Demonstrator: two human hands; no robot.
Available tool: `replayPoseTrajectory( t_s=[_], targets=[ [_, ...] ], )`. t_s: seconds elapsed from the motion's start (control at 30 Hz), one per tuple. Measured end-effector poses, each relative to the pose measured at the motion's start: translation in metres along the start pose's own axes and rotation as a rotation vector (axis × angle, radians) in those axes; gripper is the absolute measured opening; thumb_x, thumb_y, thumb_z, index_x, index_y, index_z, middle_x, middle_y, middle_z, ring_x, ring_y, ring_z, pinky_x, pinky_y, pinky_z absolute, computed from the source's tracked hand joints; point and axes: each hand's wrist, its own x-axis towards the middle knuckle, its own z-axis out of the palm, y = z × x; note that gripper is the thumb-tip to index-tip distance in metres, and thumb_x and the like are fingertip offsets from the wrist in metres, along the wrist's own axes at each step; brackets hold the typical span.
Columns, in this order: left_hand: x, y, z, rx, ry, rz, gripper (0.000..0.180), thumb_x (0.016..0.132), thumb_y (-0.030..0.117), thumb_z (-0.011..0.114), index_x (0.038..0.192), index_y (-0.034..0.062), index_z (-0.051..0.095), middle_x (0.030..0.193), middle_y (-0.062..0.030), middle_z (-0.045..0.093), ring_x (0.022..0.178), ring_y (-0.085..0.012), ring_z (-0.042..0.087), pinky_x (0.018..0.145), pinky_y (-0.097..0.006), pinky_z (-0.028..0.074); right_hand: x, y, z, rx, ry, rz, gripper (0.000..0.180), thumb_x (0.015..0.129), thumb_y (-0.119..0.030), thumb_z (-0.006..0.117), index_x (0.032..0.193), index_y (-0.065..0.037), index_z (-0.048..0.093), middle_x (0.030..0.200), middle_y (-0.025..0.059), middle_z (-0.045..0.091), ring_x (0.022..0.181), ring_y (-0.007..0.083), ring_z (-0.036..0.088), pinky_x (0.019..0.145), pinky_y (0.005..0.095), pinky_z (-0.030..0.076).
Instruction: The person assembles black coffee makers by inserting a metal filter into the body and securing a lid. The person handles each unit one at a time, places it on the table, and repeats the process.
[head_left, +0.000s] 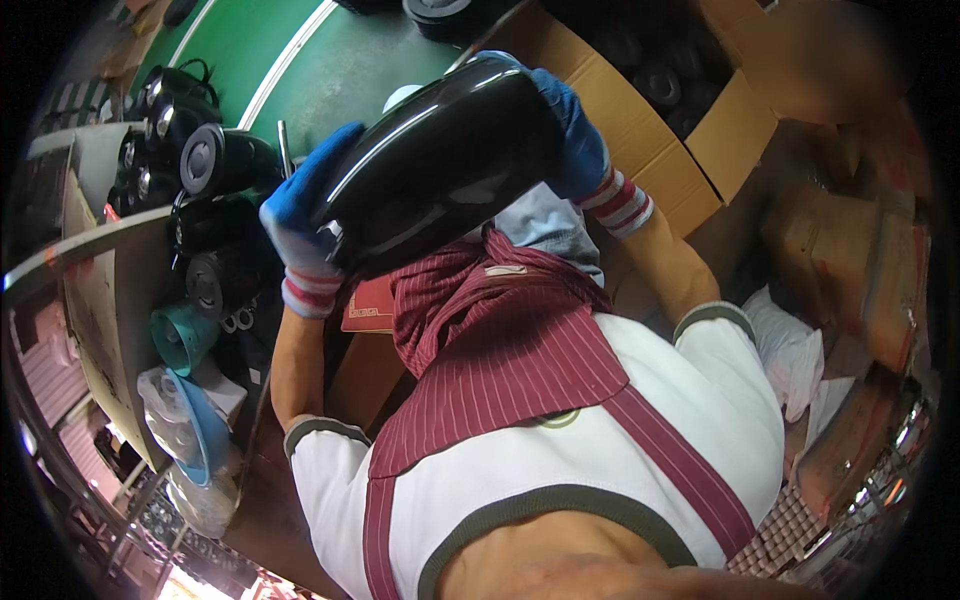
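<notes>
At the left, black rounded vessels (205, 160) are piled. The left end of a glossy black shell (440, 160) is gripped by the gloved fingers of the left hand (300, 205); the shell is held above the lap. Below it, pale print, too small to be read, is borne by a red box (372, 296). A round green mark (558, 419) is partly covered by the striped maroon apron (510, 350). The shell's right end is gripped by the right hand's (575, 140) fingers. Beyond, an open carton (640, 130) is seen.
</notes>
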Motion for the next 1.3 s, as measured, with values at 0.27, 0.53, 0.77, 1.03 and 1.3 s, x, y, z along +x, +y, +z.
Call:
replayPoseTrajectory(
  t_s=[0.27, 0.53, 0.77, 1.03, 1.3],
  targets=[
    [0.014, 0.040, 0.024, -0.613, -0.216, -0.091, 0.062, 0.090, 0.009, 0.078, 0.147, 0.0001, 0.055, 0.135, -0.0172, 0.067, 0.125, -0.0256, 0.064, 0.107, -0.039, 0.051, -0.029, 0.017, -0.011, -0.059, 0.273, 0.325, 0.043, 0.100, -0.027, 0.067, 0.136, -0.007, 0.052, 0.132, 0.0104, 0.064, 0.124, 0.0255, 0.062, 0.104, 0.0404, 0.054],
    [0.011, 0.044, 0.034, -0.694, -0.183, -0.043, 0.062, 0.088, 0.013, 0.079, 0.145, 0.0001, 0.056, 0.134, -0.0186, 0.067, 0.125, -0.0318, 0.065, 0.111, -0.044, 0.048, -0.042, 0.017, -0.028, 0.453, 0.314, 0.268, 0.041, 0.107, -0.032, 0.056, 0.138, -0.006, 0.053, 0.131, 0.0137, 0.065, 0.120, 0.0237, 0.064, 0.103, 0.0391, 0.056],
    [-0.045, -0.057, 0.032, -0.292, 0.050, -0.547, 0.045, 0.092, 0.027, 0.077, 0.128, 0.0008, 0.070, 0.125, -0.0175, 0.072, 0.114, -0.0253, 0.069, 0.101, -0.038, 0.053, 0.048, -0.066, -0.050, -0.023, -0.260, 0.412, 0.063, 0.092, -0.033, 0.074, 0.143, -0.002, 0.055, 0.144, 0.0207, 0.057, 0.125, 0.0386, 0.063, 0.107, 0.0439, 0.054],
    [-0.095, -0.244, 0.038, 0.846, 0.074, -1.034, 0.078, 0.088, 0.063, 0.066, 0.139, 0.0051, 0.056, 0.128, -0.0271, 0.064, 0.113, -0.0465, 0.064, 0.095, -0.053, 0.052, 0.023, 0.002, 0.050, -0.786, -0.630, 0.071, 0.060, 0.086, -0.036, 0.077, 0.138, -0.009, 0.064, 0.139, 0.0199, 0.061, 0.126, 0.0376, 0.061, 0.110, 0.0457, 0.047],
    [-0.024, -0.090, 0.034, -0.298, -0.266, -0.537, 0.051, 0.095, 0.016, 0.076, 0.141, 0.0020, 0.060, 0.122, -0.0127, 0.073, 0.108, -0.0202, 0.071, 0.094, -0.036, 0.058, 0.027, -0.006, 0.048, 0.350, 0.364, 0.520, 0.079, 0.105, -0.062, 0.041, 0.157, -0.003, 0.035, 0.142, 0.0216, 0.058, 0.125, 0.0316, 0.061, 0.113, 0.0463, 0.045]
  ],
)
